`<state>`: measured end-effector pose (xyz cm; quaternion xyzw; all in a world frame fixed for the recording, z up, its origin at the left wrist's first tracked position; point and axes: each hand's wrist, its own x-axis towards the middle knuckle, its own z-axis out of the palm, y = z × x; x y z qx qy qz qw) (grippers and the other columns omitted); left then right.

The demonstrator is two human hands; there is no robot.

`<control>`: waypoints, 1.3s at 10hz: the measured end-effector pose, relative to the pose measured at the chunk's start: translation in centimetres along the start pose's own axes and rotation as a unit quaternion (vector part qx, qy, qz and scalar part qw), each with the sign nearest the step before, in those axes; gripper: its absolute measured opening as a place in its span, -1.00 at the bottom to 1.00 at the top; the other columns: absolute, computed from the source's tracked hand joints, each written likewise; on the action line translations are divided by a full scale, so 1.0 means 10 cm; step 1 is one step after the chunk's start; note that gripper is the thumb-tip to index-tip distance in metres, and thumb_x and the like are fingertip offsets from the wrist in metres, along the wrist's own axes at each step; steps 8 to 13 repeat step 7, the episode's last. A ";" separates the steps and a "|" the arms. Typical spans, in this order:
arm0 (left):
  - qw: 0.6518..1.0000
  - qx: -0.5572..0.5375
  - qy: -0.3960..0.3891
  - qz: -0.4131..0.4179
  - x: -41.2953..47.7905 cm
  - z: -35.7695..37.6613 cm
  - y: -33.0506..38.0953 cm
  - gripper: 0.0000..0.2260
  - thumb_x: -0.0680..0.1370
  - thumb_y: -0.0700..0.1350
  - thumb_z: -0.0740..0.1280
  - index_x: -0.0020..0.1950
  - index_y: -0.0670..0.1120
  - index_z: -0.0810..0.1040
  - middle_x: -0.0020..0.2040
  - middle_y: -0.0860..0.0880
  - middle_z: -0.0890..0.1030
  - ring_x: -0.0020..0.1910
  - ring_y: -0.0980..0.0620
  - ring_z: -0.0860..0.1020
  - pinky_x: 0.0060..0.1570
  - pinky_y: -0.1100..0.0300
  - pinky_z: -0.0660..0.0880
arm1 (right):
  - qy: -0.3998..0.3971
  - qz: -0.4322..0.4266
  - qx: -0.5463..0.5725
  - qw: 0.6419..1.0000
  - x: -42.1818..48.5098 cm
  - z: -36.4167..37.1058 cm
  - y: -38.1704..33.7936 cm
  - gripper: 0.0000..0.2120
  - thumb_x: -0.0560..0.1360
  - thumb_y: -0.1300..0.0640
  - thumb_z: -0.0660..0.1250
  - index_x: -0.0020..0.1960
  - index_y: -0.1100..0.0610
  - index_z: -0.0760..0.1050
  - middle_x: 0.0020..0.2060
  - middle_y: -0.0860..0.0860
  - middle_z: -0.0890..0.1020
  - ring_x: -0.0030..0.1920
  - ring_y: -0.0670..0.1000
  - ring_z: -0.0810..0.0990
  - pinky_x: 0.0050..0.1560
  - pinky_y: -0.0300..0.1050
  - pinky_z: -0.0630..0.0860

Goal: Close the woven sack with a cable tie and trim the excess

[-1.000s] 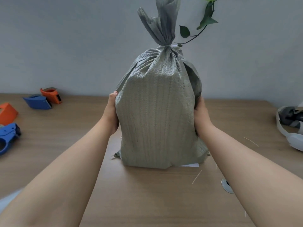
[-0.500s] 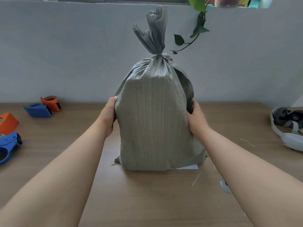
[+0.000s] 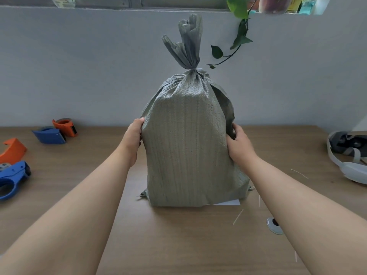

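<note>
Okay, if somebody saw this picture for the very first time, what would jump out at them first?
The tall grey-green woven sack standing upright mid-table, its neck cinched by a thin white cable tie. The left hand and right hand press its two sides. Blue and orange plastic tape dispensers lie far left on the brown wooden table.

Soft, even daylight from the window strip at the top, faint shadow beneath the grey-green woven sack (image 3: 188,147), wide-angle bending at the edges, top-right objects blurred, centre sharp
</note>
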<state>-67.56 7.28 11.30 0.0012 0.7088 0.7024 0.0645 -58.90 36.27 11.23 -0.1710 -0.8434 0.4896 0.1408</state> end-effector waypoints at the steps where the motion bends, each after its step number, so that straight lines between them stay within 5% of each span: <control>1: 1.000 -0.002 0.007 0.002 -0.03 -0.01 0.02 -0.73 0.43 0.23 0.16 -0.13 0.11 0.53 -0.18 0.12 0.55 -0.14 0.06 0.43 0.02 0.02 0.27 | 0.002 -0.005 -0.010 1.000 -0.01 0.00 0.00 -0.48 0.59 -0.01 0.26 0.52 0.01 0.27 0.39 0.03 0.52 0.38 0.11 0.48 0.34 0.00 0.40; 3: 0.999 -0.009 0.033 0.011 -0.09 0.04 0.03 -0.77 0.58 0.12 0.14 -0.21 0.08 0.46 -0.33 0.16 0.46 -0.30 0.15 0.40 -0.14 0.15 0.27 | 0.010 0.002 -0.025 1.000 -0.04 -0.03 0.04 -0.46 0.56 -0.04 0.26 0.51 0.02 0.27 0.38 0.07 0.52 0.37 0.14 0.48 0.38 0.14 0.40; 5: 0.999 -0.013 0.031 0.009 -0.17 0.01 0.05 -0.77 0.44 0.20 0.18 -0.10 0.10 0.50 -0.09 0.07 0.51 -0.12 0.11 0.44 -0.12 0.19 0.29 | 0.011 0.002 -0.031 0.999 -0.07 -0.05 0.05 -0.47 0.58 -0.02 0.25 0.52 0.04 0.26 0.37 0.09 0.52 0.37 0.13 0.48 0.39 0.13 0.39; 6: 0.999 -0.023 0.029 0.025 -0.21 0.00 0.06 -0.81 0.56 0.14 0.18 -0.01 0.09 0.50 0.01 0.04 0.55 0.00 0.10 0.49 -0.09 0.21 0.31 | 0.011 -0.009 -0.027 1.000 -0.12 -0.08 0.03 -0.50 0.60 0.00 0.24 0.51 0.04 0.27 0.36 0.07 0.53 0.35 0.12 0.50 0.38 0.10 0.39; 7: 0.999 -0.023 0.040 0.017 -0.26 -0.05 0.05 -0.63 0.45 0.23 0.21 0.13 0.08 0.53 0.16 0.06 0.60 0.15 0.06 0.52 -0.02 0.16 0.32 | 0.017 -0.011 -0.011 1.000 -0.18 -0.11 -0.01 -0.52 0.60 0.02 0.25 0.50 0.03 0.30 0.34 0.06 0.56 0.31 0.10 0.53 0.36 0.09 0.42; 13: 0.999 -0.023 0.040 0.017 -0.26 -0.05 0.05 -0.63 0.45 0.23 0.21 0.13 0.08 0.53 0.16 0.06 0.60 0.15 0.06 0.52 -0.02 0.16 0.32 | 0.017 -0.011 -0.011 1.000 -0.18 -0.11 -0.01 -0.52 0.60 0.02 0.25 0.50 0.03 0.30 0.34 0.06 0.56 0.31 0.10 0.53 0.36 0.09 0.42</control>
